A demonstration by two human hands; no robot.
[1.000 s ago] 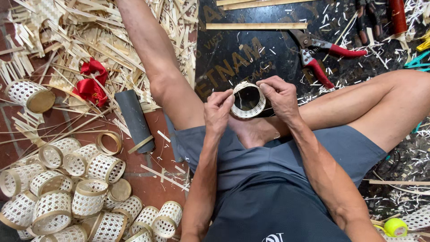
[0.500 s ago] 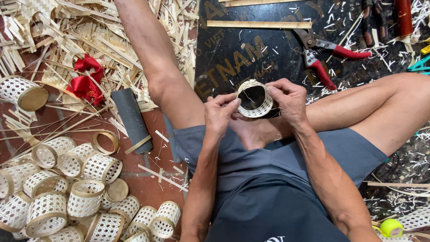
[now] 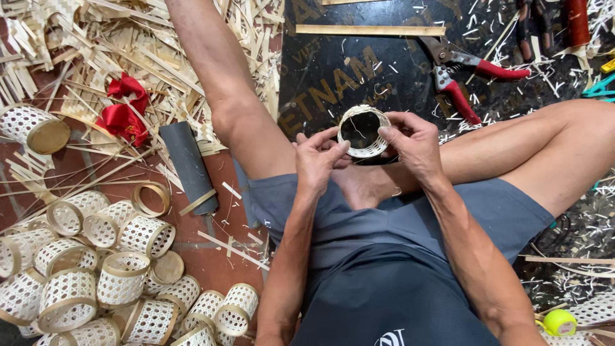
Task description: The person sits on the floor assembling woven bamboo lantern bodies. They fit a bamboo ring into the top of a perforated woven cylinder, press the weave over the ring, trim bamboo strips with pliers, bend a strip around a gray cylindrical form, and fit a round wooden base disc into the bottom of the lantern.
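Observation:
A small round woven bamboo basket (image 3: pixel 364 150) is held over my crossed legs with its opening facing up toward the camera. My left hand (image 3: pixel 318 160) pinches its lower left rim. My right hand (image 3: pixel 413 144) grips the right side, fingers curled over the rim. Both hands touch the basket at once. A thin strand crosses its dark inside.
Several finished woven baskets (image 3: pixel 122 269) lie piled at the lower left. A dark grey cylinder (image 3: pixel 187 166) and a red ribbon bow (image 3: pixel 125 112) rest among bamboo strips (image 3: pixel 96 45). Red-handled pruning shears (image 3: pixel 461 77) and a flat wooden stick (image 3: pixel 370 29) lie on a black mat (image 3: pixel 333 70).
The basket has been turned slightly between my fingers and both hands sit a little lower and closer together. The view has shifted a bit.

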